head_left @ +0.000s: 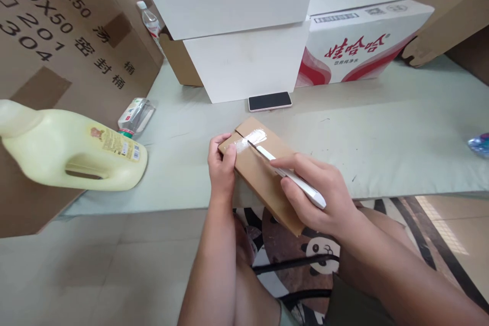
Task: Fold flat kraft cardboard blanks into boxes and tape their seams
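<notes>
A small flat cardboard box (pixel 263 175) lies tilted at the front edge of the table, its near end jutting out over my lap. My left hand (pixel 222 163) grips the box by its left corner, thumb on top and fingers round the side. My right hand (pixel 319 188) is closed on a white utility knife (pixel 301 183), whose dark blade points up and left. The blade's tip is at a strip of clear, whitish tape (pixel 252 138) on the box top; whether it has cut into the tape I cannot tell.
Behind the box, a phone (pixel 270 101) lies before stacked white boxes (pixel 248 61). To the left are a big pale-yellow jug (pixel 76 147), a small bottle (pixel 136 116) and a large carton (pixel 76 35). A red-and-white water carton (pixel 355 46) stands at the back right.
</notes>
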The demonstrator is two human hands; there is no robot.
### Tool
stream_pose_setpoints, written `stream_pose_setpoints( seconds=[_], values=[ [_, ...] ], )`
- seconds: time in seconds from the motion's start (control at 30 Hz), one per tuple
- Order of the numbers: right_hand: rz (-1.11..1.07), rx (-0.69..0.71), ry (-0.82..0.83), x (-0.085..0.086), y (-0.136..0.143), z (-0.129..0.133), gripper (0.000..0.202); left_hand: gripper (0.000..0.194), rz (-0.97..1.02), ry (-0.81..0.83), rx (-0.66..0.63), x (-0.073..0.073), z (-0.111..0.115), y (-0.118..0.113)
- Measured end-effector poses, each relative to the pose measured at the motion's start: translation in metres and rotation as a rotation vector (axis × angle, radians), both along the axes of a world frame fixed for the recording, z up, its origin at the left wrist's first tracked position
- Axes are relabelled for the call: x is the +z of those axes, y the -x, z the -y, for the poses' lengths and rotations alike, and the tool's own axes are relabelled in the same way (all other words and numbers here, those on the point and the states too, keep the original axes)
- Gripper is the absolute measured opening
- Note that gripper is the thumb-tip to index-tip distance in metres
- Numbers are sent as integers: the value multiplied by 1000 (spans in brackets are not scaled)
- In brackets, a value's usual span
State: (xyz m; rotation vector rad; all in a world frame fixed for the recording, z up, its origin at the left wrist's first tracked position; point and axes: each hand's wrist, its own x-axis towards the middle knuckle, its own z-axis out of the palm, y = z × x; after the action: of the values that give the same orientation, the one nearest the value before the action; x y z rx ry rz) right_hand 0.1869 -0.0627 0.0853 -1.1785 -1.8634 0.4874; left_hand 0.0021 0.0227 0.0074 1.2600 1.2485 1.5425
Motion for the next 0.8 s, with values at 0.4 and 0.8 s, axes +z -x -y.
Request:
stream_pose_setpoints(
  seconds=[0.4, 0.8],
  values=[
    [106, -28, 50, 3, 6, -6, 23, 29, 33, 45, -9, 0, 0, 1],
    [-364, -211, -162, -7, -30, 14, 19, 39, 105, 74, 28, 2, -5, 3]
  ],
)
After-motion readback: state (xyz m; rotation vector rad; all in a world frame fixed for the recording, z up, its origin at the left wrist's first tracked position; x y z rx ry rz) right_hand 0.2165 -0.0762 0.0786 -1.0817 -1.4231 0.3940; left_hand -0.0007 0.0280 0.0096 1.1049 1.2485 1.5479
